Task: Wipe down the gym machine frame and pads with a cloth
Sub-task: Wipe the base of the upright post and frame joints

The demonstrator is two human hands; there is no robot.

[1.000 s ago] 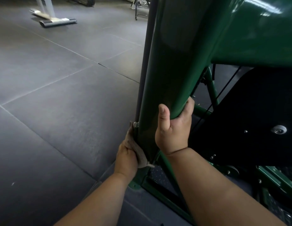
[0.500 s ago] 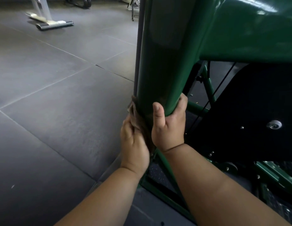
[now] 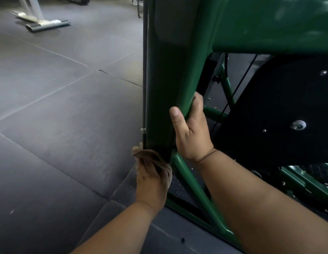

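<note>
A thick green upright post (image 3: 170,76) of the gym machine frame fills the middle of the head view. My right hand (image 3: 191,132) grips its lower right side, thumb up on the front and fingers wrapped behind. My left hand (image 3: 153,180) holds a brownish cloth (image 3: 146,154) pressed against the very bottom of the post, where thinner green struts (image 3: 192,184) branch off. Most of the cloth is hidden under my fingers. A wide green beam (image 3: 269,24) runs right from the post's top.
Dark rubber floor tiles (image 3: 58,116) spread to the left. A black panel (image 3: 278,116) with silver bolts sits behind the post on the right, with cables and green base rails (image 3: 306,182) below. The foot of another machine (image 3: 47,24) lies at the far upper left.
My left hand slid the cloth up the post, then back down to its base. My right hand kept its grip on the post.
</note>
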